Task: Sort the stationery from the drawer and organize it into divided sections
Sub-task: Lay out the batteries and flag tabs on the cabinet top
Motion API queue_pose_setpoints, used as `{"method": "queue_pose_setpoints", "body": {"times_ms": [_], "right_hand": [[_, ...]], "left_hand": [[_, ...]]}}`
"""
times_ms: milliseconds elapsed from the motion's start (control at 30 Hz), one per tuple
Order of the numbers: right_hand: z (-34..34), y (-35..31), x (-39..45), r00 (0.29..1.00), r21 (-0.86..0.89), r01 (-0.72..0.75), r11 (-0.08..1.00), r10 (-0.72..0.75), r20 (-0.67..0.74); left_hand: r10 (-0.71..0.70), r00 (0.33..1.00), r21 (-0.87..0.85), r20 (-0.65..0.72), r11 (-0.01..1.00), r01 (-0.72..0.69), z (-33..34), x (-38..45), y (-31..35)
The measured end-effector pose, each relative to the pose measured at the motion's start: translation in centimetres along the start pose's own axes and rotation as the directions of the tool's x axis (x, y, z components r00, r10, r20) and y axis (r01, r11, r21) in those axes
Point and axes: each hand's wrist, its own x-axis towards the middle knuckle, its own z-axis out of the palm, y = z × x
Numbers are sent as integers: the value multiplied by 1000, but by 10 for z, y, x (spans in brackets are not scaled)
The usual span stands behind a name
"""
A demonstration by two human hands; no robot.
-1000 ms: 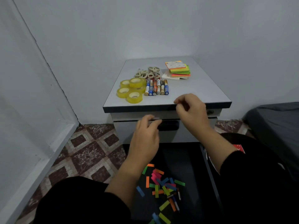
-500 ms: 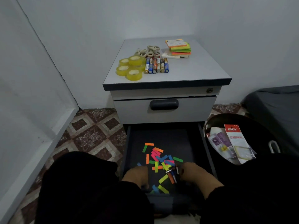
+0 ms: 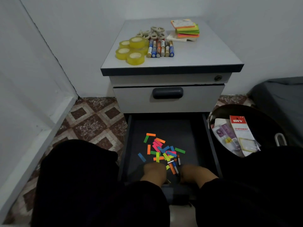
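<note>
A small room corner has pale walls and a floor of brown and cream tiles point(image 3: 91, 122), and a little grey desk point(image 3: 196, 58) stands against the wall. Nearest, two dark sleeves reach down into the open bottom drawer point(image 3: 165, 128), which is pulled out toward the person. The left hand point(image 3: 154, 172) and the right hand point(image 3: 195, 173) both sit at the drawer's near edge, with their backs up. Their fingers point down and are hidden, so I cannot tell if they are apart or holding anything. Between the hands and a bit past them lie a few small batteries point(image 3: 176, 165) on the drawer's dark bottom. Just past those, in the middle of the drawer, is a messy pile of little coloured paper strips point(image 3: 161, 149) in orange, pink, green, blue and yellow. To the right of the drawer stands a dark round bin point(image 3: 268, 126) with a red and white packet point(image 3: 241, 128) in it. Above the open drawer is a closed drawer with a dark handle point(image 3: 168, 92). On the desk top, near its front left corner, sit yellow tape rolls point(image 3: 131, 50), with a row of batteries point(image 3: 161, 49) right beside them. Behind these is a heap of small pale rings point(image 3: 153, 32), and toward the back right is a stack of bright sticky notes point(image 3: 186, 29).
</note>
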Motion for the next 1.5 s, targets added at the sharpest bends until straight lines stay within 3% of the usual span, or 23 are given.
{"method": "queue_pose_setpoints", "body": {"times_ms": [200,333,533,767,1000,1167,1367,1500], "right_hand": [[-4,3,2,995,77,24,997,-17,-95],[0,-3,4,999,63,38,997,-36,-33],[-1,-9,0,990,-10,87,996,-88,-109],[-1,-12,-2,989,-42,125,991,-128,-76],[-4,-3,3,999,-112,35,993,-32,25],[-2,-7,2,998,-107,54,993,-58,-39],[-5,-2,6,996,-31,-58,998,55,-68],[-17,8,6,949,220,-119,968,176,-262]], "left_hand": [[-10,995,-79,-100,997,2,-5,5,-7],[3,995,-135,-104,991,-17,-8,2,-7],[134,928,-127,-346,974,-188,-10,5,1],[178,946,-33,-270,981,-194,-13,12,8],[117,957,14,-264,993,-118,-14,10,2],[85,971,-24,-222,995,-93,-16,10,3],[98,931,-270,-352,942,-201,-15,11,7],[39,954,-387,-296,908,-158,-13,10,9]]}}
